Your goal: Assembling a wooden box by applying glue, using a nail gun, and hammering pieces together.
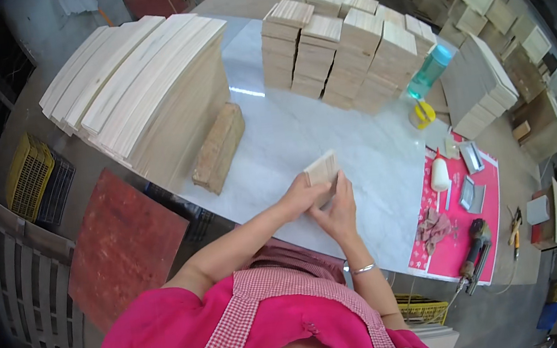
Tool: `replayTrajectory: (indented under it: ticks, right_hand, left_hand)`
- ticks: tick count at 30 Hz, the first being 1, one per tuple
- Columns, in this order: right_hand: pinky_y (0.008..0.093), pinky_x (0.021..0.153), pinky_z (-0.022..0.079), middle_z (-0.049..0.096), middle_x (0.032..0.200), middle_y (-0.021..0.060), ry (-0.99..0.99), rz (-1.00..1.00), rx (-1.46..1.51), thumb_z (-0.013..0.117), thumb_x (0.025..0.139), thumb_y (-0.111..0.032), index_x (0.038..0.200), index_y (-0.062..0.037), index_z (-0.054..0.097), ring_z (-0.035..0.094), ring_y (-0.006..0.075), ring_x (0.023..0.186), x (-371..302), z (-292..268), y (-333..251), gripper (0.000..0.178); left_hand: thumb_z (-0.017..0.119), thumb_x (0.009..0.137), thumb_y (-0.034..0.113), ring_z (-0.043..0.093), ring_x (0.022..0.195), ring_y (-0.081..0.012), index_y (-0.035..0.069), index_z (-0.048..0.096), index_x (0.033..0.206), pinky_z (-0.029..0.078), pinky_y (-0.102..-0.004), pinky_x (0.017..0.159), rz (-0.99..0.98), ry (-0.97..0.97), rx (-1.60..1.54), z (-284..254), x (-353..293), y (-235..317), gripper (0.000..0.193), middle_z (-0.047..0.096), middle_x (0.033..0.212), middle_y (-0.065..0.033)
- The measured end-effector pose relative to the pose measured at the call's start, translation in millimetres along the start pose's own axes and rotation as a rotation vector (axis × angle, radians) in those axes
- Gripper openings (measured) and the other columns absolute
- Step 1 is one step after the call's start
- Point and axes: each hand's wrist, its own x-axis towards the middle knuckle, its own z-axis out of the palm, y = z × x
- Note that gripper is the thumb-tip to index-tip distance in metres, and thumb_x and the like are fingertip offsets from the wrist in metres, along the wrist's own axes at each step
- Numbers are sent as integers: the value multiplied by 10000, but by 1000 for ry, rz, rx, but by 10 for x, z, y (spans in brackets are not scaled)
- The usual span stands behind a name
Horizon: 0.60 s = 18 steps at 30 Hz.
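A small bundle of thin, pale wooden slats (322, 168) is held upright over the near edge of the white marble-look tabletop (266, 127). My left hand (299, 196) grips its left side, fingers curled round it. On the right side my right hand (340, 208) presses against the same slats, thumb and fingers closed on them. Parts of the slats are hidden behind my hands, so I cannot tell how many there are. To the left of my hands lies a worn brown wooden block (219, 146).
Tall stacked boards (156, 84) stand at the left. Stacks of short wooden pieces (353, 46) fill the back, near a teal bottle (430, 73) and yellow cup (422, 114). A pink mat (428, 256) at right carries a glue bottle (439, 176), a rag (434, 227) and an air tool (476, 247).
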Motion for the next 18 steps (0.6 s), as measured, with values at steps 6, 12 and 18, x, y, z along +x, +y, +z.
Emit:
replayTrajectory:
  ticks: [6, 12, 18]
  right_hand:
    - [450, 967, 440, 484, 1276, 289, 252, -43, 66, 828, 655, -162, 1394, 95, 315, 490, 421, 1192, -19, 94, -23, 936]
    - [463, 1020, 406, 475, 1327, 282, 87, -29, 169, 810, 694, -175, 1403, 69, 339, 457, 409, 1255, -53, -32, 317, 885]
    - [481, 1044, 376, 524, 1315, 261, 607, 208, -521, 758, 790, -290, 1329, 55, 470, 487, 417, 1221, 29, -1261, 1662, 702]
  left_hand:
    - [643, 882, 120, 603, 1017, -143, -28, 589, 1227, 511, -297, 856, 156, 97, 109, 199, -75, 208, 380, 660, 1109, -73]
    - [700, 879, 142, 595, 1002, -107, -51, 599, 1215, 492, -276, 877, 151, 91, 312, 21, -6, 96, 400, 674, 1096, -53]
    - [698, 881, 137, 614, 960, -102, -46, 623, 1184, 499, -267, 853, 138, -41, 478, -186, 46, 75, 362, 699, 1064, -76]
